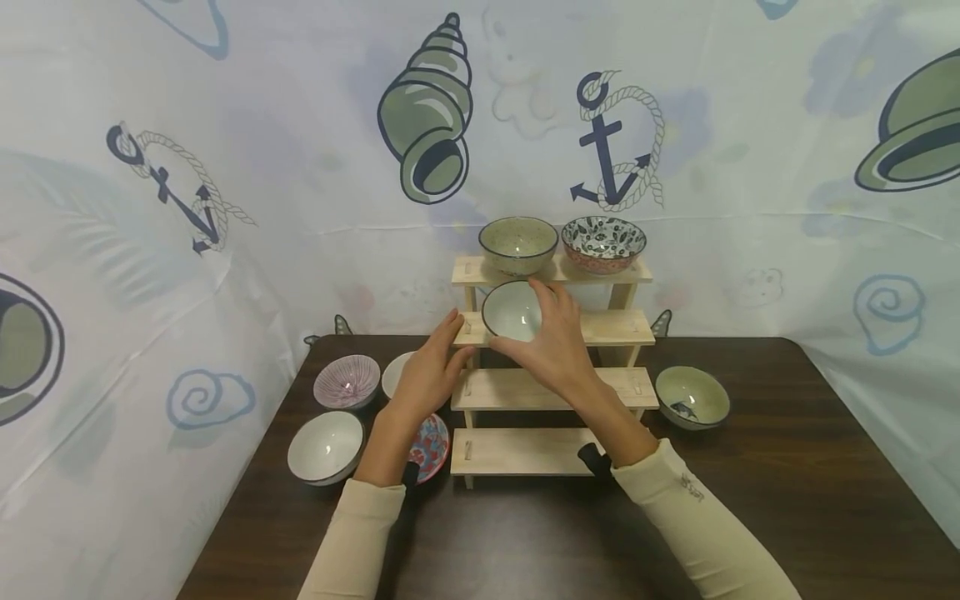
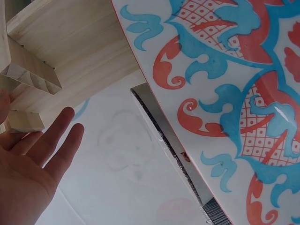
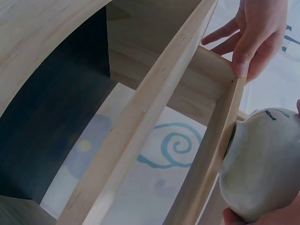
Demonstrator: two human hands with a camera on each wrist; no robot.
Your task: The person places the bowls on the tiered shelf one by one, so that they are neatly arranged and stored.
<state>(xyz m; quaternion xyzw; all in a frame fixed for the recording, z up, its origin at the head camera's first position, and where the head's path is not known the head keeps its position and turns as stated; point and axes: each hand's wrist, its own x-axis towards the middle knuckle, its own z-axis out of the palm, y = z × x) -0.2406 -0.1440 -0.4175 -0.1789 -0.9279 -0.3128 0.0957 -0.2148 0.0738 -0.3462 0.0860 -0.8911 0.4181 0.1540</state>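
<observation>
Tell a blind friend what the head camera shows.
A person's right hand holds a white bowl at a wooden stand, the left hand touching a shelf's left end. Two bowls sit on the top shelf; other bowls flank the stand on a dark table.

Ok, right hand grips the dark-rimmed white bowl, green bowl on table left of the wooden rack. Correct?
Wrong side: in the head view the green bowl on the table sits right of the wooden rack. The right hand does grip the dark-rimmed white bowl.
</observation>
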